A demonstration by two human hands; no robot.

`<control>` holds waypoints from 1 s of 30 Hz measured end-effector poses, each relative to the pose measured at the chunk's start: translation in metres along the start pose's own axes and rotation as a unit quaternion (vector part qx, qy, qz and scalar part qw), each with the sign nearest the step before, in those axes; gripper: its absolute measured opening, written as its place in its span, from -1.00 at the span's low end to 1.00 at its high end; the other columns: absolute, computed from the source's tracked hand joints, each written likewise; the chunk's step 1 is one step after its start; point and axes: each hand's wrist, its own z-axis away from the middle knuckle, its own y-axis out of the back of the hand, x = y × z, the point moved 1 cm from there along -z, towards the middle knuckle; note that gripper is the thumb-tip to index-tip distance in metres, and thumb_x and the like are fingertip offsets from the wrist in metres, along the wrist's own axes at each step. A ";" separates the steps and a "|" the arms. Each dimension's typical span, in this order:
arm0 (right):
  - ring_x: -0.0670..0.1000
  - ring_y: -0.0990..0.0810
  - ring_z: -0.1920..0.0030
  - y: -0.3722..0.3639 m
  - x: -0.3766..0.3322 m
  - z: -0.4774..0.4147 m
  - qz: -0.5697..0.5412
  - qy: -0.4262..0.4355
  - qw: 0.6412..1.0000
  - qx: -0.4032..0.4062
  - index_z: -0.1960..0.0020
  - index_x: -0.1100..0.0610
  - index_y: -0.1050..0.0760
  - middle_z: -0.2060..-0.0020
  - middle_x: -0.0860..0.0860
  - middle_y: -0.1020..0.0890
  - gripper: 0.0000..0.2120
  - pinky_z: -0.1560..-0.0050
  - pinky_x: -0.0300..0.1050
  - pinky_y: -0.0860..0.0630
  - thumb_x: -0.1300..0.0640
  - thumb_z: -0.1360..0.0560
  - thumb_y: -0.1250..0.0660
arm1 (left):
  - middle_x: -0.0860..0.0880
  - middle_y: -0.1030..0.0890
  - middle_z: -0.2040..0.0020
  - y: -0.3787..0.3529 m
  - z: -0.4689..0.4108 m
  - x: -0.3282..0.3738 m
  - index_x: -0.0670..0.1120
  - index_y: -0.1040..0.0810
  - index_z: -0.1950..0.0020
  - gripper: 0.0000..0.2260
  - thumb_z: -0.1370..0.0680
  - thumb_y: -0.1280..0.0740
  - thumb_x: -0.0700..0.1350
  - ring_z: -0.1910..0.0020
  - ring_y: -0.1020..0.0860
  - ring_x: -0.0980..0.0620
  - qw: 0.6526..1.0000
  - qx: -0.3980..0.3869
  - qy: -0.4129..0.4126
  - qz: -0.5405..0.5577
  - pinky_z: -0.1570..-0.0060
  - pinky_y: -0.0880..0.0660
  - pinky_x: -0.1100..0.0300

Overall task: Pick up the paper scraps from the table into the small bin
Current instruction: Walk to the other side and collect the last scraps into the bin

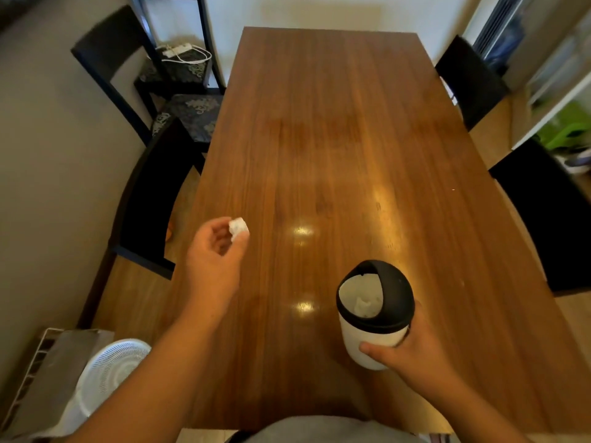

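My left hand (215,251) hovers over the left side of the wooden table (335,139), pinching a crumpled white paper scrap (238,227) between thumb and fingertips. My right hand (409,350) grips the lower body of the small bin (372,310), a white cup-shaped bin with a black domed lid. The lid's opening faces me, and white crumpled paper (364,305) lies inside. The bin is near the table's front right, roughly an arm's width right of the held scrap.
Dark chairs stand on both sides: two at the left (150,199) and two at the right (543,212). A white fan (112,375) sits low at the front left. Ceiling-light reflections gleam on the table's middle.
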 end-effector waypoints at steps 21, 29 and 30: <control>-0.46 -0.46 -0.11 0.047 0.031 -0.024 -0.055 0.025 0.998 0.005 -0.22 -0.62 -0.20 -0.12 -0.56 -0.46 -0.08 0.21 -0.59 -0.42 -0.26 -0.02 -0.64 | 0.04 -0.26 -0.55 -0.071 0.093 -0.097 0.12 -0.23 -0.54 -0.27 -0.44 -0.34 0.34 -0.53 -0.20 0.01 0.845 -0.329 0.067 -0.417 -0.46 -0.26 0.06; -0.36 -0.52 -0.16 0.031 0.056 -0.051 -0.098 0.055 0.994 0.011 -0.27 -0.49 -0.31 -0.18 -0.43 -0.52 -0.05 0.11 -0.52 -0.47 0.02 -0.09 -0.74 | 0.07 0.26 -0.61 -0.071 0.116 -0.148 0.20 0.21 -0.58 -0.08 -0.38 -0.14 0.51 -0.52 0.33 0.07 0.772 -0.329 0.044 -0.542 -0.48 0.21 -0.10; -0.37 -0.51 -0.16 0.029 0.060 -0.054 -0.095 0.052 0.994 0.016 -0.26 -0.50 -0.30 -0.17 -0.45 -0.51 -0.03 0.10 -0.52 -0.47 0.03 -0.08 -0.74 | 0.06 0.29 -0.60 -0.071 0.118 -0.151 0.19 0.23 -0.58 -0.08 -0.38 -0.10 0.52 -0.52 0.35 0.06 0.764 -0.331 0.036 -0.553 -0.47 0.24 -0.10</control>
